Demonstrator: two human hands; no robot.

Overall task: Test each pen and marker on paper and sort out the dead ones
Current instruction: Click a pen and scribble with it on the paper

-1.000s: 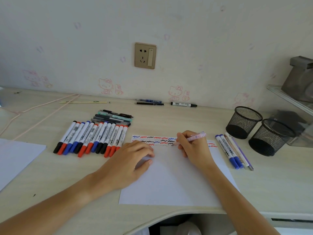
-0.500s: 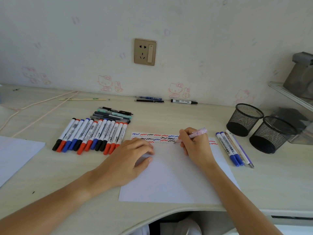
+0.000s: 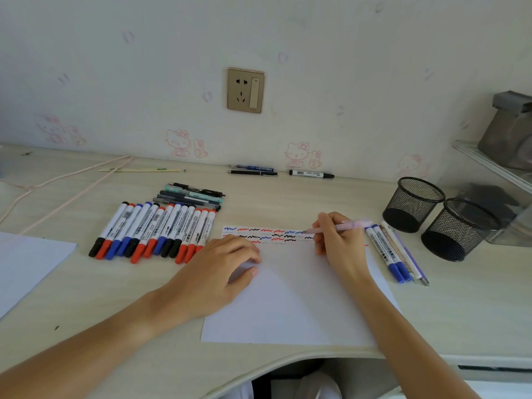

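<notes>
A white sheet of paper lies in front of me, with rows of red, blue and black squiggles along its far edge. My right hand grips a pink pen, its tip down on the paper at the right end of the squiggles. My left hand rests on the sheet's left side, fingers loosely curled. A row of several capped markers lies left of the paper, with several slim pens behind it. A few markers and pens lie right of the paper.
Two empty black mesh cups stand at the right. Two pens and a black marker lie by the wall. A second white sheet lies at the left edge. A pink cord crosses the desk's far left.
My right hand has shifted the pink pen slightly right along the squiggle rows. My left hand stays on the paper.
</notes>
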